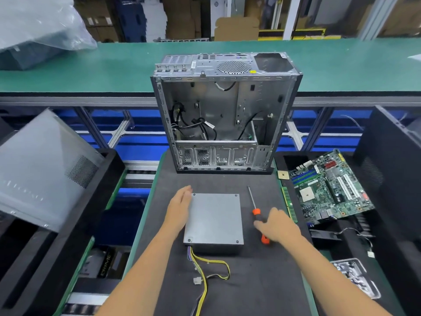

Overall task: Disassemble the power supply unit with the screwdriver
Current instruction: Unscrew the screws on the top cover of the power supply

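Note:
The grey power supply unit [214, 218] lies flat on the black mat [262, 281], a screw in each corner of its lid, its yellow and black cables [206, 270] trailing toward me. My left hand [180, 207] rests with straight fingers against the unit's left side. The screwdriver [257, 213], orange and black handle with a thin metal shaft, lies on the mat to the right of the unit. My right hand [276, 225] is over its handle, fingers curling around it; the handle's end shows below my hand.
An opened computer case [224, 115] stands behind the unit at the mat's far edge. A motherboard [328, 190] leans in the bin on the right. A grey side panel [45, 169] leans at left. A tray of small parts [355, 279] sits at lower right.

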`<state>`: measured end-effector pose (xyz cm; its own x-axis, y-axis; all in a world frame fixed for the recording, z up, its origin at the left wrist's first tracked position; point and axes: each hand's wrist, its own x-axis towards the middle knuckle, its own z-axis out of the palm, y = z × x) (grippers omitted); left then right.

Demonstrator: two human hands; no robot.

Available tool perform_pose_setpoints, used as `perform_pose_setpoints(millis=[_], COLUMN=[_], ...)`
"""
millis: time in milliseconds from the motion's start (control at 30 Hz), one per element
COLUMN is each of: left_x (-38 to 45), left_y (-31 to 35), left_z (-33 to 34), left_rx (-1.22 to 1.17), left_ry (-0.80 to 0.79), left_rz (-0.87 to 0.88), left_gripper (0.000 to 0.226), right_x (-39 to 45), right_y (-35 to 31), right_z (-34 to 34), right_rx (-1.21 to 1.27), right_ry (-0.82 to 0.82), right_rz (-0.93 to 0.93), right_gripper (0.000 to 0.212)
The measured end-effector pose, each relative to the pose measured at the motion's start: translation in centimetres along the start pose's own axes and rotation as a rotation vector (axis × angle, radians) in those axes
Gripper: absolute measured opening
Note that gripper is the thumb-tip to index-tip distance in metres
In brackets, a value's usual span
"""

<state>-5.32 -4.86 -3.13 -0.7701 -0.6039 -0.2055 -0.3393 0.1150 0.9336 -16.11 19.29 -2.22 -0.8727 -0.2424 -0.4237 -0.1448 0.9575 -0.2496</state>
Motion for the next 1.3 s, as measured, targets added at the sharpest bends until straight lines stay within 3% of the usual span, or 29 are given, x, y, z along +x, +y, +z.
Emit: perform_pose_setpoints(millis=[100,200,367,500,633,733,833,967,1067,1133,1300], left_x=[0.4,0.4,0.7,0.9,1.7,1.9,2.2,2.6,2.6,2.6,3.2], left_y=[-0.4,-0.7,-0.2,0.8,1.9,1.9,1.7,1.4,1.2,1.1,1.1], left_z=[0.6,0.8,-0.5,-1.2,-1.8,-2.0,-2.6,-2.9,-2.7,-2.3,-2.0], left_rx=[0.021,0.034,0.014,0.091,0.231,0.306,0.265,0.348,0.319,0.288,0.339], left_ry=[0.058,0.083,0.055,0.059,-0.032,-0.009,0.113,-0.049,-0.051,-0.034,-0.019], left_rz=[0.023,0.030,0.003,0.142,0.271,0.288,0.254,0.246,0.232,0.235,0.258], left_gripper=[0.019,0.017,0.021,0.027,0.026,0.011,0.013,0.017,0.015,0.013,0.010], right_x=[0.1,0.3,0.0,-2.0,-3.7,-3.5,-3.0,-2.7,-2.5,-2.3,-2.2], right_y=[0.2,-0.1,-1.8,-5.5,-10.6,-13.4,-15.0,-16.8,-17.6,-18.1,-18.6], right_z=[1.0,1.0,-5.3,-10.6,-12.0,-11.9,-12.2,-12.8,-12.9,-12.8,-13.1], right_rx=[-0.047,-0.031,0.241,0.372,0.346,0.344,0.338,0.279,0.279,0.263,0.195], right_ry=[-0.162,-0.192,0.038,0.161,0.163,0.108,0.051,0.017,-0.003,-0.005,0.012], right_rz=[0.005,-0.002,-0.217,-0.486,-0.641,-0.645,-0.617,-0.600,-0.577,-0.575,-0.610], right_gripper=[0.052,0.048,0.029,0.020,0.042,0.049,0.039,0.041,0.029,0.037,0.024])
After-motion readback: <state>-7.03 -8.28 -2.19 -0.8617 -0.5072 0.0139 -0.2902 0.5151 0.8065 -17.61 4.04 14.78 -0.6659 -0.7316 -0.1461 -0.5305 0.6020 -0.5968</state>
